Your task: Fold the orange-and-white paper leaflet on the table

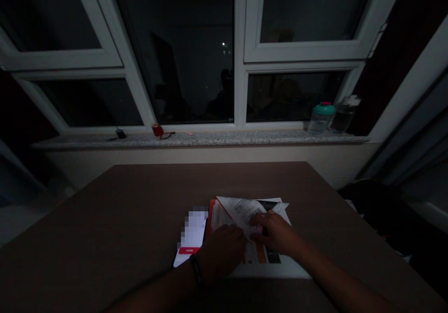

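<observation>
Down on the brown table (122, 219), in the head view, all eyes are on the printed sheet (234, 210), its left side running off at a slant, and both hands are right over it! The left hand (226, 247), dark band (196, 270) at the wrist, covers the sheet's near left part, fingers curled and bunched together; whether they pinch it, I cannot tell. Over the sheet's right half comes the right hand (275, 231), thumb and fingers bent down, a pinkish patch between; whether that grip is clamped on paper, this gloom won't say. Under the sheet lie other papers (269, 270), an orange-red edge (210, 210) peeking out to its left. Just left of the sheet, a phone (194, 231) glows, red bar (189, 250) and all, partly blurred into blocks. Well beyond the sheet, the speckled windowsill (217, 139): leftward a small red jar (157, 130), rightward a green-lidded bottle (320, 121) beside a white-capped bottle (345, 115).
</observation>
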{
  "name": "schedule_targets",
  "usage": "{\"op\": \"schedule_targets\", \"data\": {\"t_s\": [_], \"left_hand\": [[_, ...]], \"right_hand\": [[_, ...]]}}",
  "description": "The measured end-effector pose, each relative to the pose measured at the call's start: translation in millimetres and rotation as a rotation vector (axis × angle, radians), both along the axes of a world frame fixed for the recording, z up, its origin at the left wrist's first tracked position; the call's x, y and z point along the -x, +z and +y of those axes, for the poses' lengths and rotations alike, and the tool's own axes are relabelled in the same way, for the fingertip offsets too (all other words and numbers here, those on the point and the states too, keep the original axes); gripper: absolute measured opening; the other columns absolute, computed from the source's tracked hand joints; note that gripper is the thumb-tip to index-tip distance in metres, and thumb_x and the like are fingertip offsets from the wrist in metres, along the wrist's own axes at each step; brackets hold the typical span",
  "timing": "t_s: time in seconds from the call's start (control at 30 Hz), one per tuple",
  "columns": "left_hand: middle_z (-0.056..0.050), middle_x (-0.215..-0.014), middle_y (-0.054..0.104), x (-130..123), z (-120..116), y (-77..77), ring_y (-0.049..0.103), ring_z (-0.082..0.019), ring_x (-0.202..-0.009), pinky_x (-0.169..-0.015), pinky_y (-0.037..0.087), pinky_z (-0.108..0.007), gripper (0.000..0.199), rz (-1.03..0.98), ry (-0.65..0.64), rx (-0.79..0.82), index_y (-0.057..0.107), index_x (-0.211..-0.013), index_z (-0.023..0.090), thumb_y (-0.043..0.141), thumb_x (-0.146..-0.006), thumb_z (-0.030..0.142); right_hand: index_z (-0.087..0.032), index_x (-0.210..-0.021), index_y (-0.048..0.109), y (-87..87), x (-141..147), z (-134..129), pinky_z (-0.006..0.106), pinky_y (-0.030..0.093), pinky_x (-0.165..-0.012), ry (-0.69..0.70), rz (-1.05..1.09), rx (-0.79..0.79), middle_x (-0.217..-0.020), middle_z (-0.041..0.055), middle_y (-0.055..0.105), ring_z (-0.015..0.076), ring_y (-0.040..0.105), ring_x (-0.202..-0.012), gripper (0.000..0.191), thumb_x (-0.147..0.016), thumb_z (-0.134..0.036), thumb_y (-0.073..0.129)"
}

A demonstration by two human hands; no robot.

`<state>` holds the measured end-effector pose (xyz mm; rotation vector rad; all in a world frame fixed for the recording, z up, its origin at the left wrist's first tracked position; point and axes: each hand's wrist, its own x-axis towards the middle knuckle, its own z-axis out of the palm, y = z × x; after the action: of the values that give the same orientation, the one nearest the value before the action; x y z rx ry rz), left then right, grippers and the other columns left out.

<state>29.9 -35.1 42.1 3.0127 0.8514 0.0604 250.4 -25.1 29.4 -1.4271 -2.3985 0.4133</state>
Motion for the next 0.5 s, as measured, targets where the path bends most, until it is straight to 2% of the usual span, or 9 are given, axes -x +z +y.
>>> {"op": "schedule_targets", "data": {"t_s": [0.17,0.5], "left_hand": [[-0.005,-0.103,0.059,0.8,-0.3,-3.7,0.055,-0.022,-0.097,-0.085,0.043,-0.034,0.007,-0.048,0.021,-0.017,0.055,-0.100,0.019,0.054,-0.093,0.018],[-0.006,-0.104,0.058,0.1,0.2,-0.6,0.054,-0.022,-0.096,-0.082,0.044,-0.033,0.006,-0.024,0.033,0.014,0.055,-0.099,0.019,0.052,-0.094,0.020]], "right_hand": [[-0.023,-0.103,0.067,-1.9,-0.1,0.3,0.031,0.038,-0.078,0.000,0.011,-0.012,-0.093,0.0028,0.071,0.0231,0.061,-0.088,0.025,-0.081,-0.035,0.069],[-0.023,-0.105,0.067,-2.4,0.9,0.1,0.031,0.037,-0.079,-0.003,-0.005,-0.005,-0.095,0.0029,0.071,0.0229,0.061,-0.090,0.026,-0.081,-0.033,0.068]]}}
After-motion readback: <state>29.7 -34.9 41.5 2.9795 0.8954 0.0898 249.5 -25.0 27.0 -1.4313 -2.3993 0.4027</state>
